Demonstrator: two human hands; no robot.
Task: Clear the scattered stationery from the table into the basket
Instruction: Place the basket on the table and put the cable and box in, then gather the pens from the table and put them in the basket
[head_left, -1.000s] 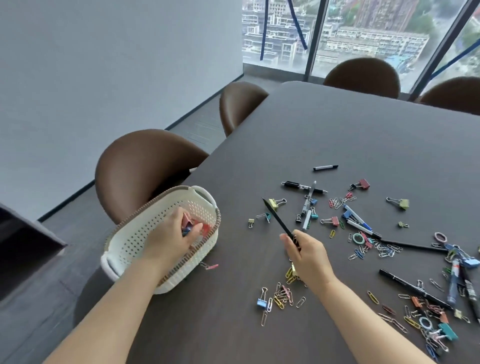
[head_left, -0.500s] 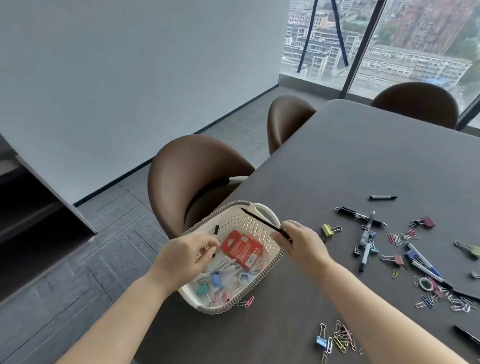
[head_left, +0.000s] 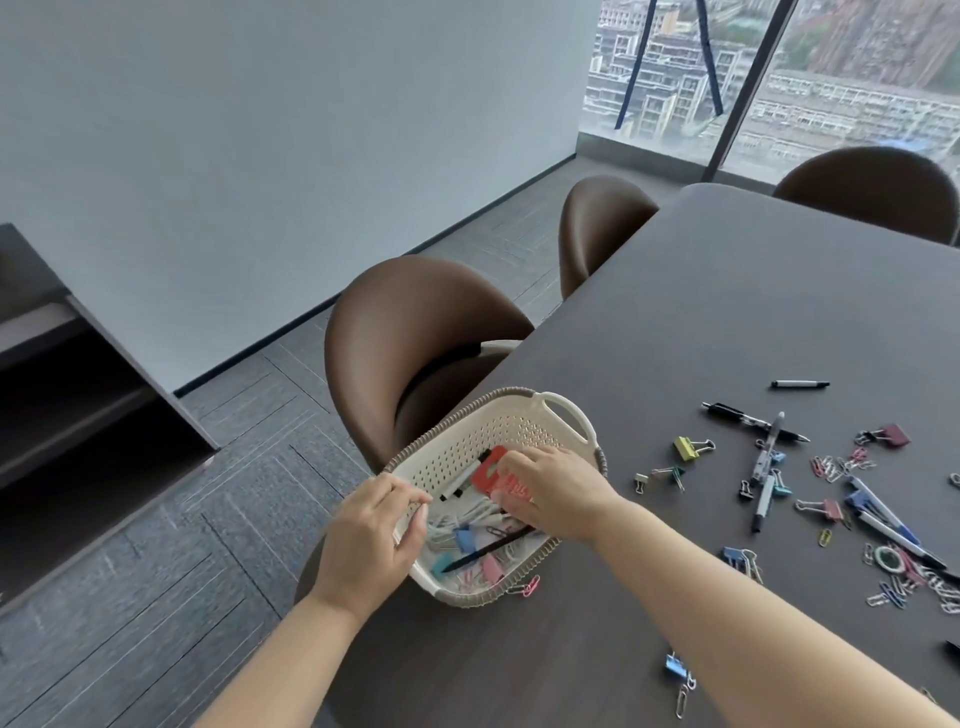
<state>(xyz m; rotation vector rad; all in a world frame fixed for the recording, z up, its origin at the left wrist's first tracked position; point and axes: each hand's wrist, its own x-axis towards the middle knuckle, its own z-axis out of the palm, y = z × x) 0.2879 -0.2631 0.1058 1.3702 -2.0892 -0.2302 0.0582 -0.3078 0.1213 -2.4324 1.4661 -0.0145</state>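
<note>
We lay the black pen (head_left: 493, 545) flat inside the basket (head_left: 566, 410); right hand (head_left: 558, 493) fingers spread loose above it, left hand (head_left: 366, 535) fingers curled at the rim, holding nothing visible.

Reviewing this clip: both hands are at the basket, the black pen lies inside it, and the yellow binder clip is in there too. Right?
Not quite. The head view shows the yellow binder clip still on the table, right of the basket. Both the left hand and right hand are at the basket, and the black pen lies inside.
</note>
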